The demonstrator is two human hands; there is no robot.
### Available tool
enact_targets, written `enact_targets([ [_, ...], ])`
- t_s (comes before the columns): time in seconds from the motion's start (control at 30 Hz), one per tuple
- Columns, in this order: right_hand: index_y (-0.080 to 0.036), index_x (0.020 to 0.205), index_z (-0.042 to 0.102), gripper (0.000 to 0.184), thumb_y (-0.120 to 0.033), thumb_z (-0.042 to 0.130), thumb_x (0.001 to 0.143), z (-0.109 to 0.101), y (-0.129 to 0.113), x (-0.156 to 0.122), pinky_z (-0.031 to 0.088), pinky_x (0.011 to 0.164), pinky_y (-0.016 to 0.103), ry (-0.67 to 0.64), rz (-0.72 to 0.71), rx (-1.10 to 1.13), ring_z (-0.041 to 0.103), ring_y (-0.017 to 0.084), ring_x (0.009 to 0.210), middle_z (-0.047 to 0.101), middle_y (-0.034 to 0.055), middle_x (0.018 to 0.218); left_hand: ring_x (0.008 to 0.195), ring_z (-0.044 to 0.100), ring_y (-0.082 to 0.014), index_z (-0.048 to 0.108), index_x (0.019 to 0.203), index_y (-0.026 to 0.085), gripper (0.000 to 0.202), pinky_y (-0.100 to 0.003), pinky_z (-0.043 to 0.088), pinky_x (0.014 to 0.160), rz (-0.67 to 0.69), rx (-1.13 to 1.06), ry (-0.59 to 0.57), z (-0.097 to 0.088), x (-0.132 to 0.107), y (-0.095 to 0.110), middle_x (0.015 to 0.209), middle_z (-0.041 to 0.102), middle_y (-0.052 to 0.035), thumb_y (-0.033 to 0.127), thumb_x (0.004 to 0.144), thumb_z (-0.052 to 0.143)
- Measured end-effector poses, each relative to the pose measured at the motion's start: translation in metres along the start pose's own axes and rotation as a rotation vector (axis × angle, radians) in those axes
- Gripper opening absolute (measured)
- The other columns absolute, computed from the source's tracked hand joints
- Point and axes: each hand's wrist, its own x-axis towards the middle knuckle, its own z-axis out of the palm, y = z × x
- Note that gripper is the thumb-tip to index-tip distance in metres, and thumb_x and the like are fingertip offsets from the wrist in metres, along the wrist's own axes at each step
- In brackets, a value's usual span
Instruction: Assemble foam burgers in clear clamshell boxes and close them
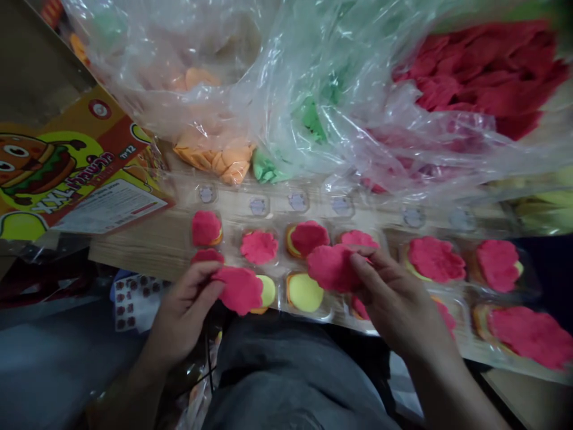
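A pink modelling-clay disc (pixel 239 291) is pinched in the left hand (pixel 185 313). A second pink clay disc (pixel 332 268) is gripped by the right hand (pixel 396 295), and a clear plastic tray (pixel 280 206) is laid just beyond both hands.

Hot-pink dough discs (pixel 258 247) top yellow dough rounds (pixel 305 292) — orange dough (pixel 233 162) and green dough (pixel 266 168) lie behind.

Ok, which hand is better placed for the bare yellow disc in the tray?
Right hand, probably: its pink dough is almost over that yellow disc. The left hand holds its pink piece beside another yellow disc, farther off.
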Motion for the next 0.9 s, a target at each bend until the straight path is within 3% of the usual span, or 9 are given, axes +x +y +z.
enact_targets([
  [0.07, -0.022, 0.097, 0.060, 0.034, -0.046, 0.066, 0.074, -0.010, 0.002, -0.002, 0.048, 0.056, 0.022, -0.072, 0.050, -0.067, 0.057, 0.012, 0.060, 0.062, -0.0024, 0.069, 0.078, 0.066, -0.0138, 0.065, 0.092, 0.023, 0.013, -0.021, 0.052, 0.068, -0.012, 0.156, -0.172, 0.006, 0.003, -0.004, 0.085, 0.071, 0.0015, 0.024, 0.083, 0.056],
  [0.13, -0.021, 0.098, 0.061, 0.032, -0.041, 0.067, 0.073, -0.012, 0.006, -0.005, 0.049, 0.058, 0.024, -0.184, 0.065, -0.136, 0.060, 0.014, 0.064, 0.065, -0.0008, 0.073, 0.084, 0.065, -0.0149, 0.065, 0.093, 0.023, 0.017, -0.024, 0.052, 0.076, 0.075, 0.285, -0.323, 0.018, 0.006, -0.009, 0.091, 0.071, -0.0002, 0.021, 0.085, 0.050],
  [0.2, -0.020, 0.096, 0.063, 0.026, -0.036, 0.062, 0.076, -0.007, 0.012, -0.006, 0.051, 0.065, 0.028, -0.246, -0.011, -0.278, 0.064, 0.017, 0.074, 0.069, 0.0025, 0.081, 0.091, 0.063, -0.0168, 0.064, 0.098, 0.022, 0.023, -0.030, 0.050, 0.083, 0.200, 0.452, -0.376, 0.030, 0.008, -0.015, 0.097, 0.069, -0.0026, 0.017, 0.087, 0.045],
  [0.33, -0.019, 0.099, 0.064, 0.023, -0.024, 0.051, 0.081, 0.004, 0.026, -0.006, 0.050, 0.085, 0.037, -0.176, -0.258, -0.616, 0.064, 0.022, 0.095, 0.070, 0.0071, 0.102, 0.091, 0.060, -0.0214, 0.060, 0.109, 0.021, 0.028, -0.035, 0.052, 0.079, 0.329, 0.832, -0.313, 0.042, 0.010, -0.027, 0.099, 0.064, -0.0065, 0.015, 0.088, 0.043],
  [0.43, -0.018, 0.104, 0.063, 0.026, -0.021, 0.048, 0.083, 0.007, 0.031, -0.005, 0.051, 0.086, 0.038, -0.107, -0.406, -0.756, 0.064, 0.023, 0.098, 0.069, 0.0085, 0.106, 0.086, 0.059, -0.0236, 0.058, 0.114, 0.019, 0.030, -0.039, 0.051, 0.076, 0.403, 0.993, -0.297, 0.043, 0.010, -0.033, 0.095, 0.062, -0.0080, 0.015, 0.088, 0.044],
  [0.53, -0.019, 0.108, 0.061, 0.027, -0.021, 0.047, 0.084, 0.005, 0.030, -0.006, 0.053, 0.083, 0.037, -0.100, -0.459, -0.787, 0.065, 0.023, 0.097, 0.069, 0.0079, 0.106, 0.085, 0.058, -0.0237, 0.060, 0.111, 0.018, 0.028, -0.039, 0.051, 0.077, 0.437, 0.997, -0.280, 0.042, 0.011, -0.034, 0.094, 0.061, -0.0084, 0.016, 0.089, 0.043],
  [0.7, -0.018, 0.108, 0.058, 0.024, -0.020, 0.050, 0.086, 0.005, 0.030, -0.005, 0.055, 0.076, 0.033, -0.136, -0.464, -0.841, 0.067, 0.021, 0.089, 0.069, 0.0075, 0.102, 0.088, 0.058, -0.0178, 0.060, 0.110, 0.019, 0.028, -0.028, 0.050, 0.076, 0.420, 0.895, -0.275, 0.036, 0.013, -0.028, 0.097, 0.062, -0.0049, 0.017, 0.091, 0.039],
  [0.8, -0.015, 0.105, 0.061, 0.022, -0.020, 0.048, 0.087, 0.007, 0.030, -0.005, 0.055, 0.069, 0.038, -0.067, -0.646, -1.114, 0.064, 0.026, 0.088, 0.066, 0.0121, 0.101, 0.082, 0.057, -0.0189, 0.059, 0.112, 0.022, 0.029, -0.030, 0.049, 0.072, 0.485, 1.081, -0.295, 0.035, 0.013, -0.026, 0.091, 0.063, -0.0042, 0.018, 0.090, 0.041],
  [0.9, -0.012, 0.107, 0.062, 0.026, -0.022, 0.047, 0.088, 0.004, 0.025, -0.009, 0.054, 0.068, 0.043, 0.063, -0.816, -1.319, 0.061, 0.030, 0.088, 0.063, 0.0165, 0.102, 0.085, 0.056, -0.0196, 0.060, 0.112, 0.023, 0.031, -0.035, 0.045, 0.080, 0.656, 1.157, -0.229, 0.036, 0.012, -0.026, 0.092, 0.064, -0.0057, 0.016, 0.091, 0.037],
])
